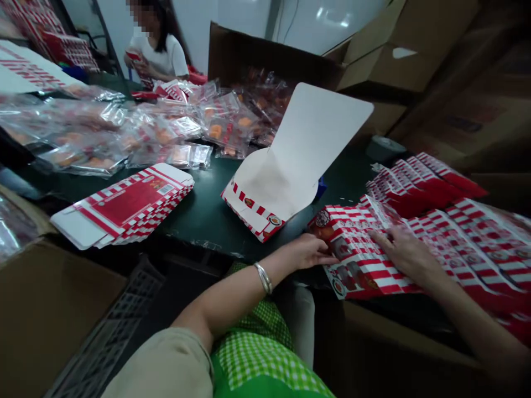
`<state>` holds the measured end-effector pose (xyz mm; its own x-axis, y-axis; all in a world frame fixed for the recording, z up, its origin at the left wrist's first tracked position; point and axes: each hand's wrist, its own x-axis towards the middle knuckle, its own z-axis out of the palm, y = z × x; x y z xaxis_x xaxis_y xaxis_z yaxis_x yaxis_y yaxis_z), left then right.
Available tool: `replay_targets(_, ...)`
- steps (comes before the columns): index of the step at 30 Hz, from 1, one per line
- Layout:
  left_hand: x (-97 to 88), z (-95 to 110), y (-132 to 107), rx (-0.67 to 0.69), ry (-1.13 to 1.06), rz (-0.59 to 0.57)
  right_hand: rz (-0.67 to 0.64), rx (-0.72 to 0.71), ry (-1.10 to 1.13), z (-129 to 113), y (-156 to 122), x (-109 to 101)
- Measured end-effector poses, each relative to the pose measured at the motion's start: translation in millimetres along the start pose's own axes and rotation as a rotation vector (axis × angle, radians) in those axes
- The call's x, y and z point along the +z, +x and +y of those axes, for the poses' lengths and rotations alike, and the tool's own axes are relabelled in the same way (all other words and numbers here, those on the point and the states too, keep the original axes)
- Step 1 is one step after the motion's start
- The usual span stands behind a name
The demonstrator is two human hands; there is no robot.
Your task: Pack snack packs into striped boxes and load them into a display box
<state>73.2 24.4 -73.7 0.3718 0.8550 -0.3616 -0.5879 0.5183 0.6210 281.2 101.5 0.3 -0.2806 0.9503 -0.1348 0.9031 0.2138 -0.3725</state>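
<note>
My left hand (309, 251), a silver bangle on its wrist, touches the near left edge of a finished red-and-white striped box (360, 260) lying at the dark table's front edge. My right hand (404, 251) lies flat on top of the same box, fingers stretched out. Rows of closed striped boxes (448, 221) run away to the right of it. Just behind my left hand stands a half-folded box (286, 166) with its white lid flap raised.
A stack of flat unfolded cartons (124, 204) lies at the left. Several clear packets of orange snacks (136, 132) cover the far table. A person in a white shirt (160, 52) sits at the back. Brown cardboard cases (398, 50) stand around.
</note>
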Motion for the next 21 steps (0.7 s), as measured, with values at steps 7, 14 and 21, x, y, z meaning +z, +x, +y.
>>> replay_targets(7, 0.1, -4, -2, 0.022, -0.142, -0.018, -0.007, 0.046, -0.187, -37, -13, 6)
replay_targets(14, -5.7, -7, -30, 0.091, 0.01, 0.026, 0.053, 0.022, -0.184, -51, -14, 15)
replay_targets(21, -44.6, 86, -161, 1.031, 0.924, 0.23, 0.011, -0.015, -0.157, -56, -20, 3)
